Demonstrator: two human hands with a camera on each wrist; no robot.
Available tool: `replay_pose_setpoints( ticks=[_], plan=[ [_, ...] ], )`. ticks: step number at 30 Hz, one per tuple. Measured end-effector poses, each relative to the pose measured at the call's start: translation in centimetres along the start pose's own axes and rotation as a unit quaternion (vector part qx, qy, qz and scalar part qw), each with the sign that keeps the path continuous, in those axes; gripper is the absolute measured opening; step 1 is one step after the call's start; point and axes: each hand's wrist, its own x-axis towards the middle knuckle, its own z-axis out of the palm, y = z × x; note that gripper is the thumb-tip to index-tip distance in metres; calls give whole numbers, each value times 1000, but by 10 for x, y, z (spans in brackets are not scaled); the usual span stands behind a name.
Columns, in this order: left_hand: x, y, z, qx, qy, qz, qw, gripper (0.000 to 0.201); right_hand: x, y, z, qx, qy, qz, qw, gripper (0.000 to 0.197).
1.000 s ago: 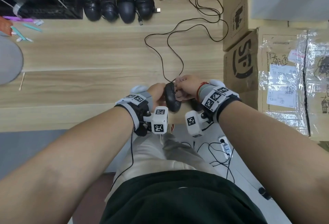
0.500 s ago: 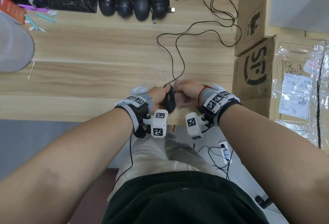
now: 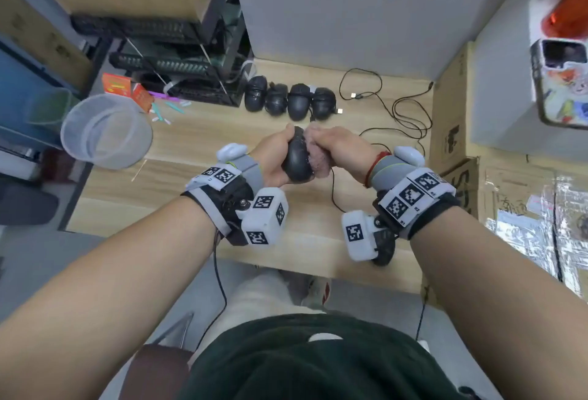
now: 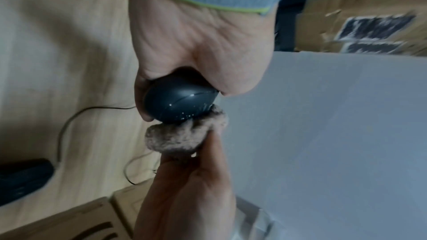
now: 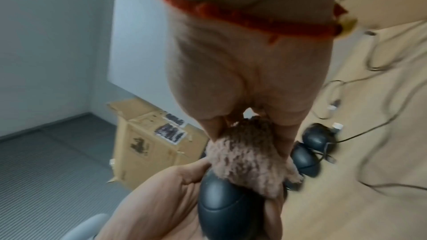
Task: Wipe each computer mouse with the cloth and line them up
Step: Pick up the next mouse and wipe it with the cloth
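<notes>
Gripping a black mouse (image 3: 297,158) above the bench (image 3: 178,142), the left hand (image 3: 273,158) tilts it; the right hand (image 3: 337,148) squeezes a fuzzy cloth (image 3: 318,154) against it.

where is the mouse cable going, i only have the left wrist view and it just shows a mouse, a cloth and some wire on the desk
Observer: In the head view the thin black cable hangs from the black oval computer mouse that the left hand grips, then loops over the wooden desk.
Operator: how many are lined up already
Observer: Four black mice in a row at the desk's far edge.
Operator: is the cloth actually on the mouse
Observer: Yes; the right wrist view shows the fuzzy pinkish-brown cloth, held by the right hand, pressed onto the mouse's upper end.
</notes>
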Motion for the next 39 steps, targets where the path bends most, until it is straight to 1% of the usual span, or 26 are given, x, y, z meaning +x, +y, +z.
replay_pose_setpoints(
  ticks=[1,3,5,6,8,12,14,15,17,18,19,22,23,24,25,27,28,29,30,32,33,34,35,37,38,39],
  plan=[
    [-11,13,0,-10,-10,16,1000,50,0,-12,-1,-59,-3,-56,997,25],
    [-25,35,-3,-23,-13,47,999,52,-3,-34,0,-107,10,-132,985,11],
    [-39,58,-6,-38,-14,72,997,52,-8,-61,5,-114,55,-202,971,35],
    [-42,62,-5,-35,-11,73,997,49,-9,-66,8,-107,80,-208,969,38],
    [-52,75,-10,-17,-25,84,996,44,-5,-83,14,-113,125,-213,963,33],
    [-66,92,-24,0,-65,105,992,43,8,-108,22,-103,193,-203,955,27],
    [-67,104,-37,-14,-58,110,992,46,4,-121,35,-130,169,-233,949,29],
    [-65,110,-46,-24,-49,109,993,49,3,-124,45,-139,136,-247,949,31],
    [-63,116,-56,-39,-43,100,993,57,-4,-128,57,-114,46,-247,961,27],
    [-63,117,-62,-46,-48,93,993,61,-1,-130,61,-101,28,-237,966,26],
    [-64,118,-64,-48,-53,85,994,63,5,-130,62,-89,44,-232,968,27],
    [-59,119,-72,-52,-66,69,994,55,31,-130,61,-49,157,-196,967,34],
    [-58,120,-73,-54,-64,69,994,53,33,-130,62,-51,161,-198,966,34],
    [-56,122,-77,-54,-60,71,994,53,30,-132,66,-70,144,-213,964,37],
    [-56,123,-81,-54,-69,72,994,55,24,-134,72,-92,109,-230,963,39],
    [-55,125,-88,-59,-87,70,992,59,14,-136,81,-94,30,-223,970,38],
    [-54,125,-90,-64,-86,67,992,58,16,-135,79,-76,27,-207,975,36],
    [-55,124,-90,-65,-81,63,993,54,20,-134,74,-51,46,-197,978,35],
    [-53,124,-91,-59,-74,58,994,50,28,-132,68,-28,85,-182,979,33],
    [-52,125,-90,-46,-72,54,995,46,37,-131,61,-33,160,-174,971,32],
    [-51,127,-90,-46,-72,58,995,45,36,-132,62,-46,159,-182,969,33],
    [-50,129,-91,-52,-71,63,994,45,32,-135,67,-57,135,-196,970,36],
    [-49,131,-92,-63,-77,65,993,45,27,-138,74,-65,95,-211,971,40],
    [-50,135,-93,-88,-83,71,990,45,19,-142,86,-62,18,-214,975,41],
    [-51,137,-91,-91,-81,74,990,44,21,-142,85,-62,22,-211,975,40],
    [-53,138,-89,-84,-77,75,991,43,25,-143,80,-64,51,-211,974,38]
  ],
)
